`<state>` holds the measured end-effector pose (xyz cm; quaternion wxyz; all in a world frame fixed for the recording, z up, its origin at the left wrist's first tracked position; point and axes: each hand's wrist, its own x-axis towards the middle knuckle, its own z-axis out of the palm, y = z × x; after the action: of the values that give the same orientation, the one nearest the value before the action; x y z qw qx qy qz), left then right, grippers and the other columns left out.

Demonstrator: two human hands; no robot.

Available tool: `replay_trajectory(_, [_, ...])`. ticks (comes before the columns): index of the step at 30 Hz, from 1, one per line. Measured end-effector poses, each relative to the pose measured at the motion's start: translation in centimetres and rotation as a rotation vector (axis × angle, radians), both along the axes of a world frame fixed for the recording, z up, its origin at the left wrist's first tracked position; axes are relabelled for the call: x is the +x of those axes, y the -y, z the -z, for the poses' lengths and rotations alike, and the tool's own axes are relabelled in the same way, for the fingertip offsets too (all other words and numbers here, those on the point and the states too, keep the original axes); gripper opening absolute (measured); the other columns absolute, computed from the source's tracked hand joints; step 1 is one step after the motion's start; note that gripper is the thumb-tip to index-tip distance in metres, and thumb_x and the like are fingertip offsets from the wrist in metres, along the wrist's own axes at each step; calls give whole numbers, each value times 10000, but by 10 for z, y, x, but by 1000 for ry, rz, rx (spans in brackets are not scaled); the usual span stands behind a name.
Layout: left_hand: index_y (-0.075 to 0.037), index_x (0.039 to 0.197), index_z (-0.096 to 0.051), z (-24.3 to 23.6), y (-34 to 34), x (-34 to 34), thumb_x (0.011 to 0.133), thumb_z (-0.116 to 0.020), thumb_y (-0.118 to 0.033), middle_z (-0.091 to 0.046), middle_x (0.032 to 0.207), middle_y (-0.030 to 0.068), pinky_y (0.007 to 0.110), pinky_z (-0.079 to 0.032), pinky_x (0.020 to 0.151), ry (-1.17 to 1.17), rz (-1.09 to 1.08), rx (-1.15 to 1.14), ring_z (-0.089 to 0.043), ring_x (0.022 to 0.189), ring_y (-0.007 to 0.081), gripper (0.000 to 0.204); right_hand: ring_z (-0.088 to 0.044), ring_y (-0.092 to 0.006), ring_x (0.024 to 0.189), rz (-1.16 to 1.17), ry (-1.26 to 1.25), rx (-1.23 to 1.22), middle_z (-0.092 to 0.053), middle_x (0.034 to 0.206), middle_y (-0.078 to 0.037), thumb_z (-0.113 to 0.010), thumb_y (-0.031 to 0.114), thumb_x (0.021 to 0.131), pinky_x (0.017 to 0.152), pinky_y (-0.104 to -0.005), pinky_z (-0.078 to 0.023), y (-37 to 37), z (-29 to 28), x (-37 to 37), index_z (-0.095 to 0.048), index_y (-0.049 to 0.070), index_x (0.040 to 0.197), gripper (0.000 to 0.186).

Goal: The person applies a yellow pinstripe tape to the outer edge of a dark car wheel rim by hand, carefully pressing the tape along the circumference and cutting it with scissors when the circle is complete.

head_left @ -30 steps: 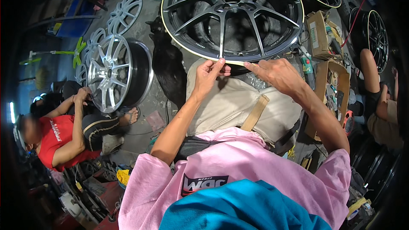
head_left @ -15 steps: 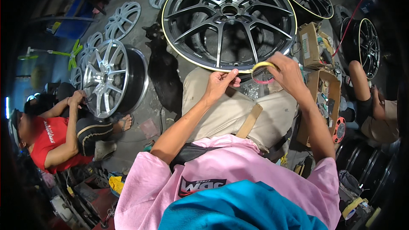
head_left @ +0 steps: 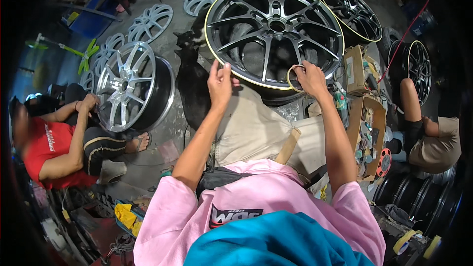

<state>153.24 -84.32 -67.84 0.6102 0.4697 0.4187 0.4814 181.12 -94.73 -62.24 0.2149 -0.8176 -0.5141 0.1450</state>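
A dark car wheel [head_left: 266, 59] with silver-edged spokes lies in front of my lap, pale yellow tape along its outer lip. At the wheel's near left edge, my left hand [head_left: 221, 86] grips the rim, thumb and index finger up against the lip and the other fingers curled beneath it. My right hand [head_left: 310, 80] holds a roll of yellow masking tape [head_left: 289, 82] upright at the wheel's near right edge. The fingertips inside the roll are partly hidden.
At left, a person in red [head_left: 61, 148] sits by a silver wheel [head_left: 123, 86]. A black cat [head_left: 191, 83] stands beside my left arm. Cardboard boxes [head_left: 377, 133] of bottles stand at right, near another person's leg [head_left: 410, 101]. More taped wheels [head_left: 352, 12] lie beyond.
My left hand has slid left along the rim. My right hand has brought the tape roll slightly left, and the roll has turned. The wheel sits a little further right in view.
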Motion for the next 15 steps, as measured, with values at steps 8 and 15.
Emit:
replay_trajectory(8, [-10, 1453, -589, 13, -35, -6, 1078, -590, -168, -622, 749, 2, 229, -476, 515, 52, 0, 83, -574, 595, 54, 407, -680, -517, 890, 51, 59, 61, -718, 880, -285, -583, 295, 1007, 832, -591, -508, 9, 14, -38, -652, -25, 961, 331])
replay_trajectory(15, [-98, 1386, -684, 14, -186, -42, 1067, -613, -240, -608, 740, -61, 225, -365, 546, -84, 148, -12, -483, 604, 29, 355, -666, -552, 908, 107, -98, 80, -709, 917, -325, -498, 322, 1073, 854, -606, -490, -38, 4, -143, -663, -49, 990, 414])
